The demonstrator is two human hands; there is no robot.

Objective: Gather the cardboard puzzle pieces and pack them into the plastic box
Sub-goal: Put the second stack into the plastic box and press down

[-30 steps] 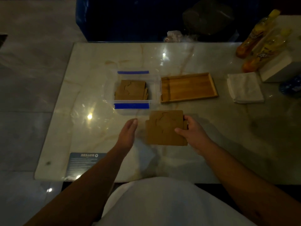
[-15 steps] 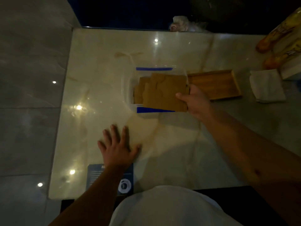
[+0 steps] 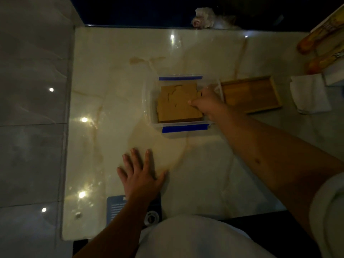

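Note:
A clear plastic box (image 3: pixel 149 101) with blue tape strips on its near and far rims stands in the middle of the marble table. Inside it lies a brown slab of joined cardboard puzzle pieces (image 3: pixel 176 103), resting on other pieces. My right hand (image 3: pixel 206 103) reaches into the box from the right, with its fingers pinched on the slab's right edge. My left hand (image 3: pixel 139 175) lies flat on the table near the front edge, fingers spread, holding nothing.
An empty wooden tray (image 3: pixel 249 94) sits just right of the box. A folded white cloth (image 3: pixel 309 94) and yellow bottles (image 3: pixel 320 45) lie at the far right. A blue card (image 3: pixel 115 207) rests at the table's front edge, and the table's left edge drops to the floor.
My right hand carried the slab of pieces from the table's front over the box and lowered it inside. My left hand let go and settled flat on the table.

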